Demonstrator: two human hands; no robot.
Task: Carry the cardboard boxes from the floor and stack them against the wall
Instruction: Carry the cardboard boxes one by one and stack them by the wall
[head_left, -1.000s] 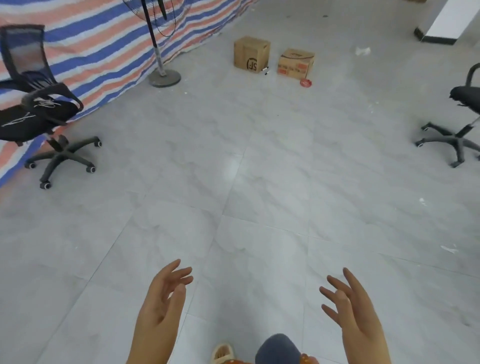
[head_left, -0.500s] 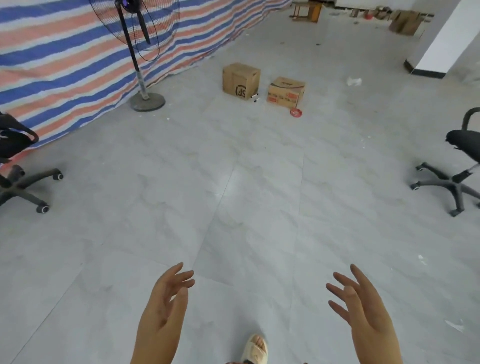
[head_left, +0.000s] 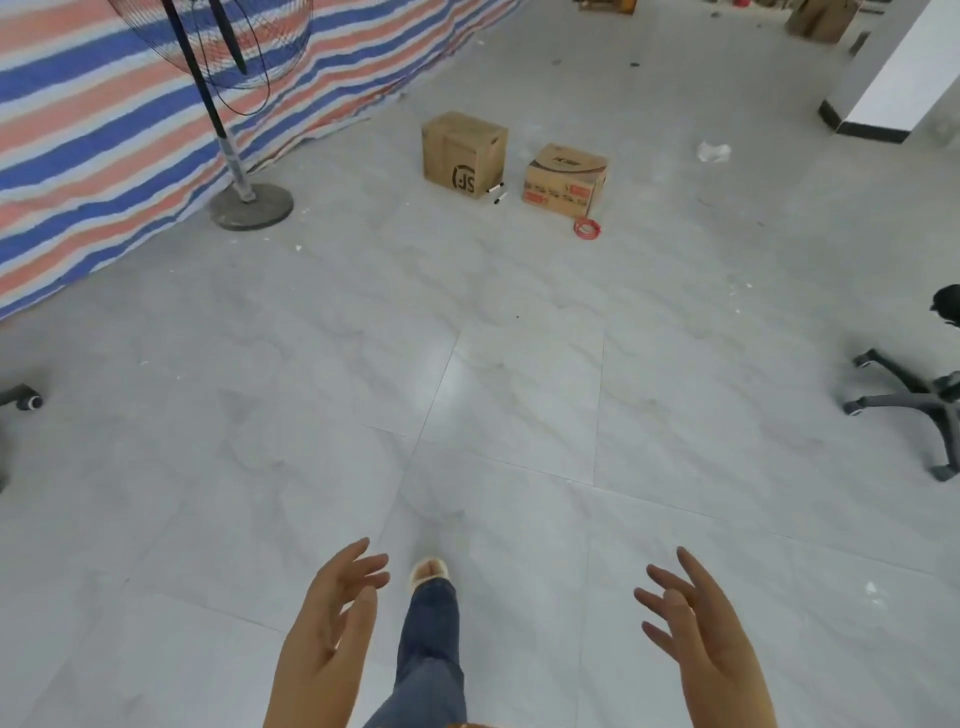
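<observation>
Two cardboard boxes stand on the grey tiled floor ahead. The taller box (head_left: 463, 155) has a black round logo on its front. To its right sits a lower box (head_left: 565, 180) with red labels. My left hand (head_left: 332, 618) and my right hand (head_left: 698, 626) are held out low in front of me, palms facing each other, fingers spread and holding nothing. Both hands are far from the boxes. My leg in jeans (head_left: 428, 639) steps forward between them.
A standing fan (head_left: 249, 200) is left of the boxes, in front of a striped tarp (head_left: 93, 135). Two markers (head_left: 497, 193) and a red wire coil (head_left: 587, 227) lie by the boxes. An office chair base (head_left: 914, 405) is at right, a white pillar (head_left: 883, 88) far right.
I have walked forward: the boxes and fan appear nearer and lower in view. The left chair has slid almost out of view. My hands stay empty and spread.
</observation>
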